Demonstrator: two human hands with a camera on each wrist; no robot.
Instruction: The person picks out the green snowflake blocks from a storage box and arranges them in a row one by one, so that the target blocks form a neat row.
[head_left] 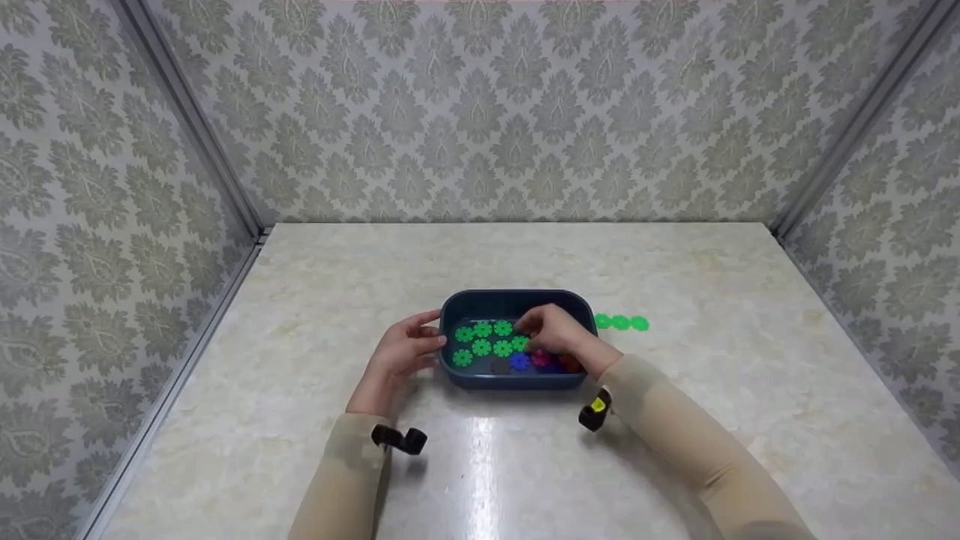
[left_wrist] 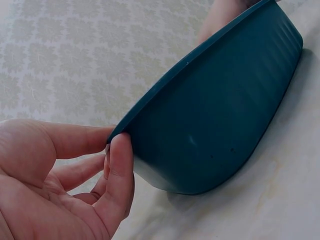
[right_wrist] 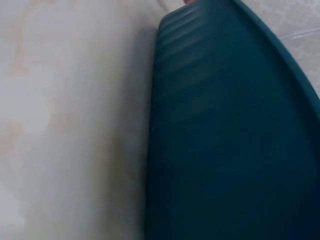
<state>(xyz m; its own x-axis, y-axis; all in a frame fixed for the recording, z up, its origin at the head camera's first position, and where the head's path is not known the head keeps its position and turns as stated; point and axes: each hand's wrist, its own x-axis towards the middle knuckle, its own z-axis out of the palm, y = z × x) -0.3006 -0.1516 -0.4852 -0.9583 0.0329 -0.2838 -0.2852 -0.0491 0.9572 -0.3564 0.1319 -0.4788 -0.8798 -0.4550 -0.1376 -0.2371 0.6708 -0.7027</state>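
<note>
A dark teal plastic basin (head_left: 517, 381) stands on the table, its outer wall filling much of both wrist views. My left hand (head_left: 405, 346) holds its left rim, thumb and fingers pinching the edge (left_wrist: 117, 131) in the left wrist view. Inside lie several green snowflake-shaped plastic discs (head_left: 481, 347), with a blue disc (head_left: 519, 361) and a pink disc (head_left: 540, 358) nearer the front right. My right hand (head_left: 556, 330) reaches over the right rim, bent fingertips down among the green discs; I cannot tell whether they grip one. Its fingers are outside the right wrist view.
Three green discs (head_left: 620, 322) lie in a row on the table just right of the basin. Orange pieces (head_left: 570, 364) sit in the basin's front right corner, partly under the right wrist. Patterned wall panels (head_left: 480, 112) enclose the table (head_left: 337, 270) at the back and sides.
</note>
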